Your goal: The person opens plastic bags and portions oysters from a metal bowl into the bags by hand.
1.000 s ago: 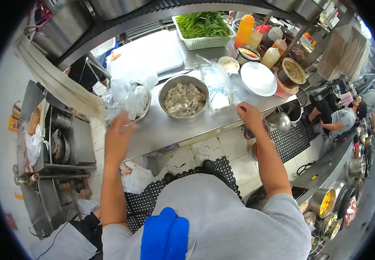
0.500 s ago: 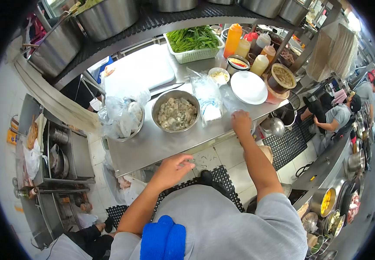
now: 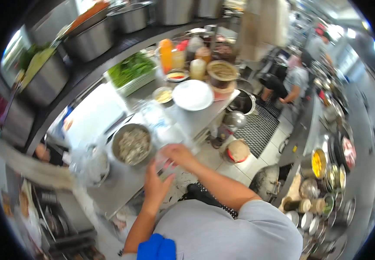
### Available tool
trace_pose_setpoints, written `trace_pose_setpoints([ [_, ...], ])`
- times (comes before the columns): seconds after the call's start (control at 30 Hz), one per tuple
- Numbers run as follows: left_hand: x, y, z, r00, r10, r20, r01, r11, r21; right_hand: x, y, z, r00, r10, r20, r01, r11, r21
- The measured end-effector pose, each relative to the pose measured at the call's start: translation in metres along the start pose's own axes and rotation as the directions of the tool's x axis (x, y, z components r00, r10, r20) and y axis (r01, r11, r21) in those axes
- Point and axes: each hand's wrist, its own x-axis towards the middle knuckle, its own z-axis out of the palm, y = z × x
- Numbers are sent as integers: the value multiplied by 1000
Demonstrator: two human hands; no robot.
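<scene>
Near the front edge of the steel counter [image 3: 105, 197], my two hands are close together. My right hand [image 3: 179, 156] has its fingers curled around what looks like thin clear plastic, probably a bag [image 3: 191, 144]; motion blur softens its outline. My left hand [image 3: 155, 184] is raised just beside it, thumb and fingers apart, with no object visible in it. Behind my hands stands a metal bowl [image 3: 131, 144] of greyish shellfish-like pieces. A clear package with blue print [image 3: 156, 117] lies right of that bowl. To its left is another bowl covered with a plastic bag [image 3: 91, 164].
A white plate [image 3: 192, 95], a small bowl [image 3: 163, 95], squeeze bottles [image 3: 165, 55] and a basket of greens [image 3: 131, 71] stand farther back. A white cutting board [image 3: 94, 115] lies at left. Metal pots line the overhead shelf [image 3: 96, 71]. A co-worker [image 3: 293, 82] is at right.
My right hand has moved left from the counter edge toward my left hand, which has come up to meet it. The view has turned right, and the picture is blurred.
</scene>
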Motion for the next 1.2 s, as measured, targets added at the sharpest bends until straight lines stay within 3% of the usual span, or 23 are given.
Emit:
trace_pose_setpoints([
  [0.1,-6,-7,-4,973,-223,58,229,964,-133,-6,-1,29,998,6,-60,-5,1000,16],
  [0.13,-10,-11,-5,975,-208,72,216,968,-128,-3,5,37,999,1,-50,1,999,33],
  [0.2,-16,-18,-9,985,-158,-74,140,968,-210,-3,12,46,999,-11,-37,13,998,53],
  [0.3,-19,-21,-15,989,-113,-92,91,972,-215,-3,19,54,999,-18,-37,19,999,34],
  [0.43,-25,-50,-15,976,-133,-175,120,989,-86,1,40,63,992,-112,-65,101,982,-160],
  [0.5,-23,-57,-22,956,-291,-37,277,938,-207,4,47,70,983,-174,-64,154,959,-236],
  [0.8,-33,-85,-24,926,-337,-168,256,892,-373,7,51,84,978,-206,22,204,938,-279],
  [0.83,-34,-87,-26,927,-335,-169,255,893,-371,8,51,83,973,-226,37,224,906,-358],
  [1.03,-40,-114,-29,896,-417,-151,286,804,-522,2,35,78,978,-193,77,203,801,-564],
  [1.1,-41,-110,-30,859,-509,-59,349,666,-660,0,33,77,979,-174,106,203,776,-596],
  [1.2,-45,-112,-30,833,-553,21,396,568,-721,-3,35,78,962,-218,168,273,701,-659],
])
